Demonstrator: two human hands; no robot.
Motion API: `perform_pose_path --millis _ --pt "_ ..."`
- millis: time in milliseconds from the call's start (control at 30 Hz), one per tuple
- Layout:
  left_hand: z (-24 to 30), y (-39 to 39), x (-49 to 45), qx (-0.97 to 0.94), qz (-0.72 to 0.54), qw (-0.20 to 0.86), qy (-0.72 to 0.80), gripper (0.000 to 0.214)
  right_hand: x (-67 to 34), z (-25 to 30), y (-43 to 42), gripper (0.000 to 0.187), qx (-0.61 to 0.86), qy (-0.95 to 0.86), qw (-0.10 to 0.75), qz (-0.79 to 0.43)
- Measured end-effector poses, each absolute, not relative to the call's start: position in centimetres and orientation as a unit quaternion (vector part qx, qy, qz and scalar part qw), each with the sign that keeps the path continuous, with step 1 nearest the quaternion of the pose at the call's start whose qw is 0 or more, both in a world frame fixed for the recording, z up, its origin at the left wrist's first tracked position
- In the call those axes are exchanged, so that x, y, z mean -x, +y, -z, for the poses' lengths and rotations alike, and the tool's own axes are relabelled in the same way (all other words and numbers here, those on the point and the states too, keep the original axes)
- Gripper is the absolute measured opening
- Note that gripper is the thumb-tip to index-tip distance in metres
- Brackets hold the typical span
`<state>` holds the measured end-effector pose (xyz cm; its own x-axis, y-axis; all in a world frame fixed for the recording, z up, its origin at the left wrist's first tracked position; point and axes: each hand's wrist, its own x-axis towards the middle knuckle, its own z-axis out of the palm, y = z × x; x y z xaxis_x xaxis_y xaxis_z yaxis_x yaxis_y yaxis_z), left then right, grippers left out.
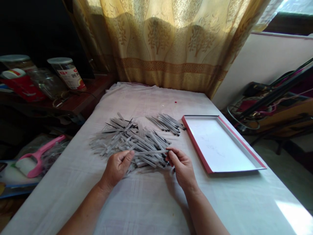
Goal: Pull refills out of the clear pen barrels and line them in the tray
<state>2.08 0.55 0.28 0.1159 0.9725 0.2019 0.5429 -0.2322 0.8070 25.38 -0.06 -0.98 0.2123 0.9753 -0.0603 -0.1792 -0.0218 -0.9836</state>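
The left hand [117,166] and the right hand [182,166] share one stick [150,152]. Each hand is closed narrowly on one end of it, thumb against fingertips, and the other fingers are curled loosely. The stick lies nearly level from 9 to 3 o'clock between them, just over the near edge of the pile [129,140], at the middle of the table [151,209].

The pile is a loose, crossed heap of the same grey sticks with dark tips. At its 1 o'clock lies a smaller bundle [166,123], more neatly lined up. A tray [220,143] with a red rim sits at 3 o'clock from the hands, close to the right hand.

The stick looks thin, very light and fairly stiff, though a thing this slim would likely flex or kink if squeezed at mid-length. Its surface seems smooth, so it may slide in a slack pinch. The ends look like the best place to hold it, with a light fingertip grip. In the heap the sticks overlap, so lifting one may drag its neighbours
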Motion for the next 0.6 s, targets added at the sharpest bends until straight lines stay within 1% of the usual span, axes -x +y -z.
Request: perform_pose_path --millis 67,167,233,367,467,533,600 --pt "0.01 0.78 -1.96 -0.665 -0.385 0.302 0.564 0.047 -25.31 1.16 -0.1 0.035 0.524 -0.392 0.576 -0.49" --pt "0.5 1.05 -2.05 -0.622 -0.424 0.325 0.572 0.033 -25.31 1.47 -0.1 0.036 0.544 -0.391 0.573 -0.472" --pt "0.7 1.14 -2.22 -0.603 -0.445 0.345 0.565 0.035 -25.34 1.64 -0.07 0.038 0.553 -0.386 0.575 -0.463" --pt "0.7 1.08 -2.49 -0.613 -0.447 0.367 0.538 0.028 -25.3 1.59 0.0 0.042 0.561 -0.369 0.581 -0.46" --pt "0.42 0.92 -2.58 -0.639 -0.438 0.352 0.525 0.025 -25.18 1.3 -0.03 0.044 0.564 -0.354 0.591 -0.456" --pt "0.17 0.81 -2.58 -0.658 -0.43 0.318 0.53 0.019 -25.12 1.11 -0.09 0.044 0.56 -0.347 0.594 -0.461" --pt "-0.02 0.76 -2.45 -0.662 -0.426 0.289 0.544 0.018 -25.09 1.01 -0.17 0.042 0.551 -0.349 0.594 -0.47"
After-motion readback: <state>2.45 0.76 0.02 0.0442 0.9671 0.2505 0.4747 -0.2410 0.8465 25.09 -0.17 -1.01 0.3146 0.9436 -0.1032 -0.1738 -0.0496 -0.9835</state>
